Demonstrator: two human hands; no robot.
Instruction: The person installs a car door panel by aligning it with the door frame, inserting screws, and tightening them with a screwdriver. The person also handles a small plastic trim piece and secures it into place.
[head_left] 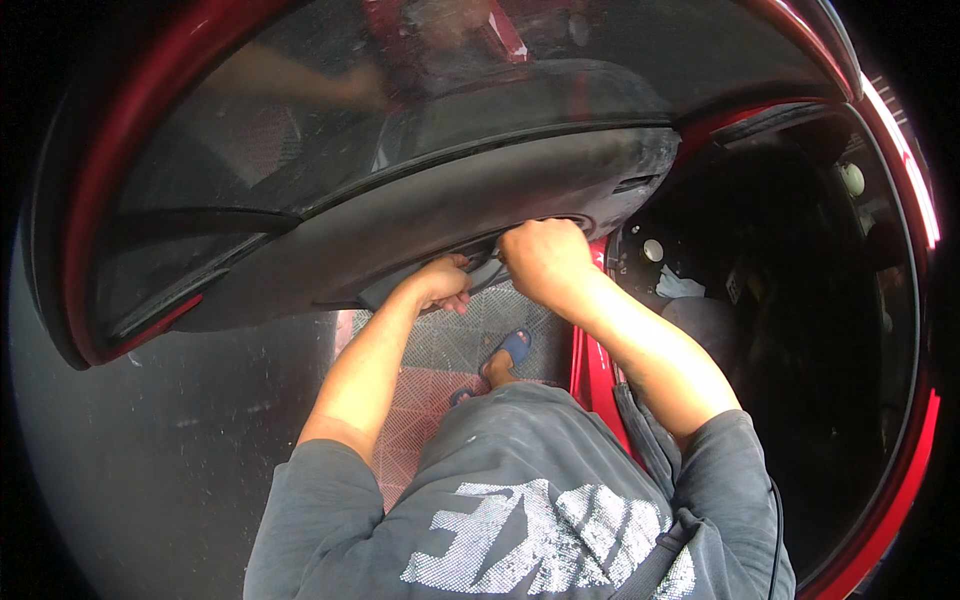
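A dark grey car door panel (480,190) stretches across in front of me, below the door's window glass (330,110). My right hand (547,255) is closed in a fist at the panel's lower part; whatever lies within its fingers is hidden. Just left of it, my left hand (440,284) is at the panel's lower edge, thumb and forefinger drawn together and the other fingers loosely curled. What the left fingertips grip is too small to name. Between the two hands shows a lighter grey piece of trim (484,275), close to the fingertips.
Red door frame (600,395) runs beside my right forearm. The dark car interior (790,300) opens on the right, with a white crumpled piece (680,284) inside. Patterned floor tiles (430,400) lie below, where my foot in a blue sandal (515,347) stands.
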